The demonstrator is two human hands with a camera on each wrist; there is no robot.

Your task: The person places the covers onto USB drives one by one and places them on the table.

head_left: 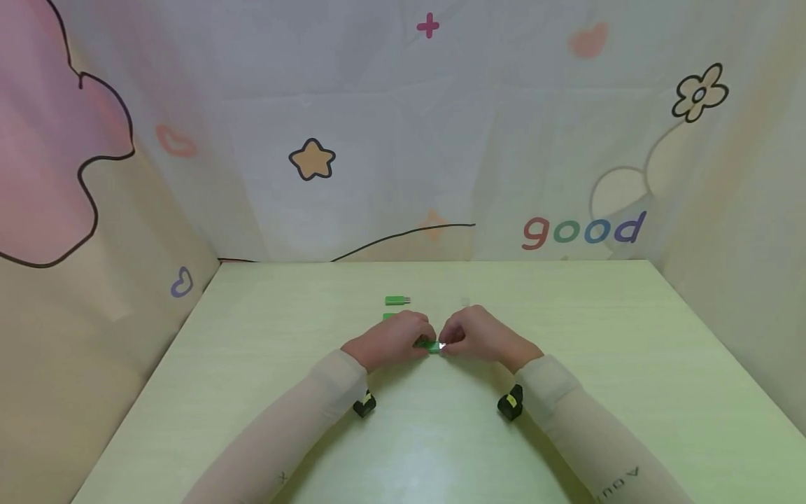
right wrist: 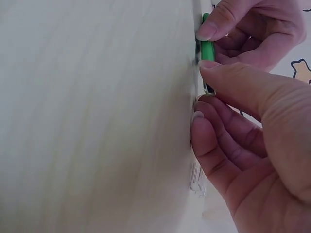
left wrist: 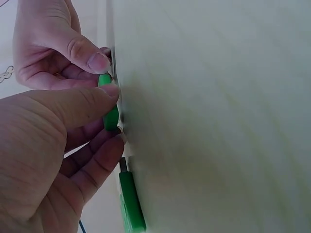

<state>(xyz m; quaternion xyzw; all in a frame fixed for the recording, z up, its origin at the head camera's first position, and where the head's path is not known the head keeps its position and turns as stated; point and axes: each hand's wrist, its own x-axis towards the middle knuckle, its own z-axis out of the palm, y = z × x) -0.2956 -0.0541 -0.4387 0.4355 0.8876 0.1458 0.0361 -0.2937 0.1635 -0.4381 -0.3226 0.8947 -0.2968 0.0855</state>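
Note:
Close over the table, my left hand (head_left: 395,339) pinches a green USB flash drive (head_left: 432,347) between thumb and fingers. Thumb and fingertips of my right hand (head_left: 483,337) meet at the drive's connector end, pinching a small clear cap (right wrist: 210,93) there. Much of that cap is hidden by the thumb. In the left wrist view the drive's green body (left wrist: 111,119) shows below my left thumb. Another green flash drive (head_left: 397,300) lies beyond the left hand, its metal plug pointing right. Nearer, a further green drive (head_left: 389,316) is partly covered by that hand.
Past the right hand, a small clear cap (head_left: 465,302) lies on the pale table (head_left: 630,364). A printed cloth (head_left: 390,182) hangs behind the table's back edge and along both sides. Each wrist wears a small black camera (head_left: 511,403).

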